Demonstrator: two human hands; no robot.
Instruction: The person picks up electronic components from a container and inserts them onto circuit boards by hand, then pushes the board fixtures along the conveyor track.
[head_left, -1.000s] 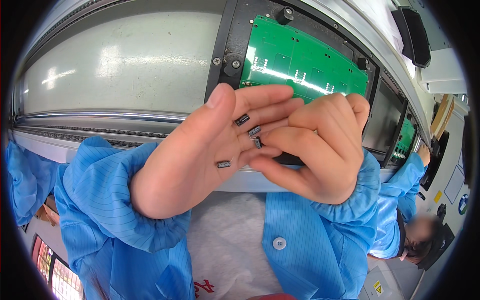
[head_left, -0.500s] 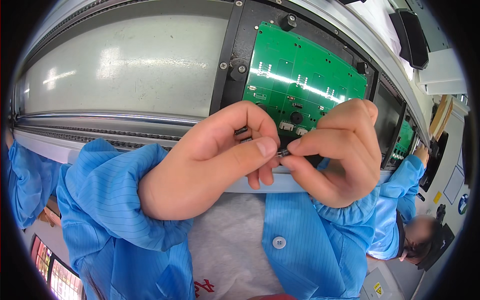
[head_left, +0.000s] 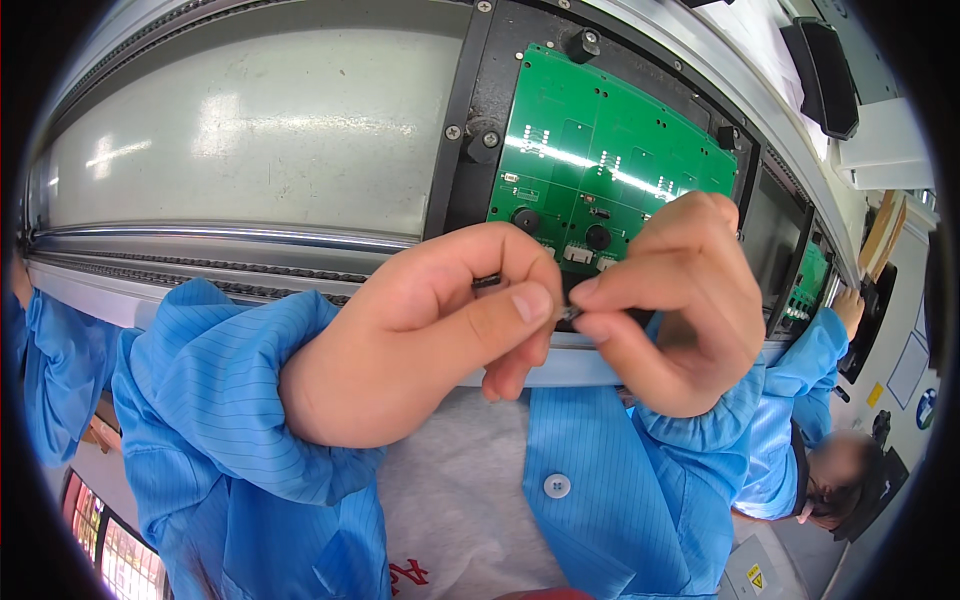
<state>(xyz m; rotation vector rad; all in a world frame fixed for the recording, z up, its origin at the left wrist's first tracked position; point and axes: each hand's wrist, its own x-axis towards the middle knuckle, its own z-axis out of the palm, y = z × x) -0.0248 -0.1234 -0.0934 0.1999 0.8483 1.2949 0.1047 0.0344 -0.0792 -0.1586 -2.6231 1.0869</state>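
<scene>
Both my hands are close together in front of a green circuit board [head_left: 560, 110]. My left hand [head_left: 420, 345] is closed, thumb against the curled fingers, with a small black cylindrical capacitor [head_left: 487, 282] partly showing inside them. My right hand [head_left: 695, 310] pinches another small dark capacitor [head_left: 571, 312] between thumb and forefinger, right beside the left fingertips. Its shape is blurred and mostly covered by the fingers. On the board sit round black buzzers [head_left: 597, 237] and a white connector [head_left: 577, 254]; my right hand hides the board's lower right part.
The board lies in a black fixture [head_left: 468, 100] on a conveyor with a metal rail [head_left: 230, 238]. Farther right is a second green board [head_left: 812, 272], near another person's hand [head_left: 850, 308]. A blue sleeve [head_left: 65, 365] of someone else shows at the far left.
My left fingers have curled in further, covering more of the black capacitors. The right fingertips have drawn slightly away from the left ones with the pinched capacitor.
</scene>
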